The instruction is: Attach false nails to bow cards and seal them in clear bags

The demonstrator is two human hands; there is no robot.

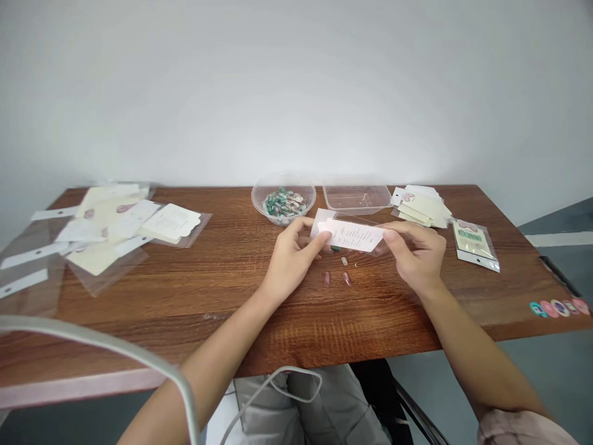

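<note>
My left hand (pixel 294 259) and right hand (pixel 414 256) pinch, fingers narrowly closed, a white printed paper card (pixel 352 235) over a clear plastic sleeve (pixel 327 219), with glossy pink false nails (pixel 326 279) lying loose just below my fingers, a clear round bowl (pixel 259 207) of small green-and-pink pieces beyond my left fingers, and stacked cream cards (pixel 419 204) beyond my right fingers.

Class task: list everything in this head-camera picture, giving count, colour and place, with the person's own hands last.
wood-grain table: one, brown, across the view.
round plastic bowl: one, clear, far edge, holding small green and pink pieces.
rectangular plastic tray: one, clear, right of bowl.
paper card stack: one, cream, far right.
bagged card: one, cream, right.
loose cards and plastic bags: many, cream and clear, left.
round stickers: five, multicoloured, right edge.
printed paper card: one, white, between hands.
left hand: one, holding card.
right hand: one, holding card.
</note>
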